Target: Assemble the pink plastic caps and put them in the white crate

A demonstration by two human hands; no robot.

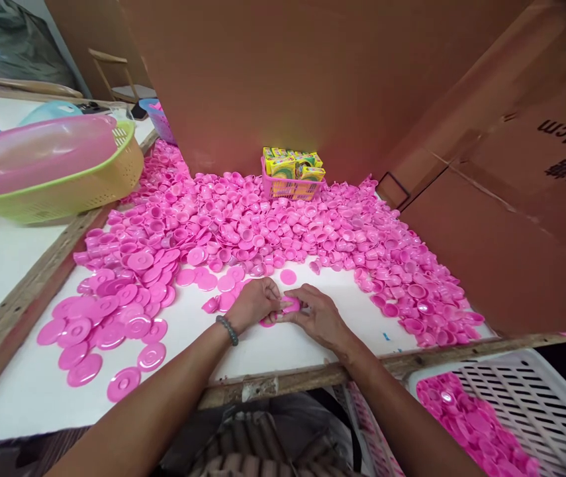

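Note:
My right hand [320, 318] is closed round a small pink toy cup [290, 304], thumb below and fingers above. My left hand [257, 301], with a beaded bracelet at the wrist, pinches at the near side of the same cup; its fingertips partly cover it. Just under the hands, the edge of a pink disc [267, 323] shows on the white tabletop [283, 351]. One flat saucer [288, 277] lies beyond my fingers. Left of my left hand are several more saucers [207, 281] and a small pink piece [210, 305].
A big heap of pink toy cups [263, 225] spans the back, with loose saucers [114, 324] at left. A pink basket [292, 189] of yellow boxes [283, 165] stands in it. Cardboard [312, 79] walls the back and right. A white crate [521, 384] sits lower right; a green basket [64, 199], left.

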